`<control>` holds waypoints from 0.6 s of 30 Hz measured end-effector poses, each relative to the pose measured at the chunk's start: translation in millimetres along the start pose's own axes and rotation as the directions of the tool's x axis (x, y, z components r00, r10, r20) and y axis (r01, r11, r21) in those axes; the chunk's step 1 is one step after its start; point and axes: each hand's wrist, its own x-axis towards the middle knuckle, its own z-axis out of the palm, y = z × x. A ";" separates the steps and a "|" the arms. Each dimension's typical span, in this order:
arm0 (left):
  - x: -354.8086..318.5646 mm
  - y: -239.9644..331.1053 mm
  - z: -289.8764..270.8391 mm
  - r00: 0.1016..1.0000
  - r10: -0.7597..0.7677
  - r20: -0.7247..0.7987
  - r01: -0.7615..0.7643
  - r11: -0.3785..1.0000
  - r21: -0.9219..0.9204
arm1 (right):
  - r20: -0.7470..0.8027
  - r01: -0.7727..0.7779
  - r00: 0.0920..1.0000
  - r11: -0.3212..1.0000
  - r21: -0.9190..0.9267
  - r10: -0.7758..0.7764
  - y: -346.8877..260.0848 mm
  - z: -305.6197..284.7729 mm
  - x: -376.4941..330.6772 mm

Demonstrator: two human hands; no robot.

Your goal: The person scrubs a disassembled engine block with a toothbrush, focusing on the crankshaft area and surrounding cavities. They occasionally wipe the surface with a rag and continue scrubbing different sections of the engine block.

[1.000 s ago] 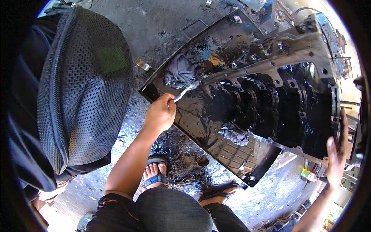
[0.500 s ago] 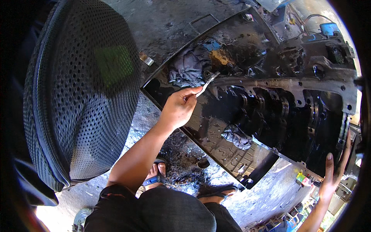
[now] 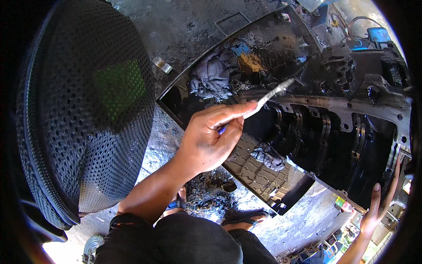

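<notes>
Around the greasy black engine block (image 3: 334,132), a grey rag (image 3: 215,75) is lying at eleven o'clock. Left hand (image 3: 209,138) is pinching a small brush (image 3: 268,96), bristles touching the block's rim. Right hand (image 3: 380,207), fingers spread flat, is pressing the block's edge at four o'clock.

Hard daylight, deep black shadows, glare along the bottom rim, strong fisheye bending, blurred mesh at left.

1. Engine block (image 3: 334,132): cast metal, oily, black, partly glossy.
2. Brush (image 3: 263,100) in my fingers (image 3: 228,119): pale handle, matt, grimy.
3. Rag (image 3: 215,75): grey cloth, crumpled, matt.
4. Tray (image 3: 259,171): ribbed black surface, oil-slick sheen.
</notes>
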 end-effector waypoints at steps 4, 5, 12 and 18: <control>-1.7 -2.0 -8.7 0.933 -0.360 0.007 0.360 0.933 -0.004 | -0.017 0.004 1.000 1.000 -0.023 -0.004 -0.2 0.5 -1.3; 1.6 -2.7 -13.1 0.937 -0.345 0.052 0.345 0.939 0.006 | -0.034 0.009 0.999 0.998 -0.056 -0.010 0.0 0.9 -1.6; 45.0 -12.6 -23.8 0.943 -0.243 0.226 0.200 0.960 0.196 | -0.035 -0.009 0.999 1.000 0.030 0.010 1.1 3.4 -3.2; 79.5 -24.8 -33.4 0.971 -0.004 0.237 -0.040 0.983 0.179 | -0.024 -0.042 0.999 0.999 0.010 0.042 -0.4 2.5 -3.7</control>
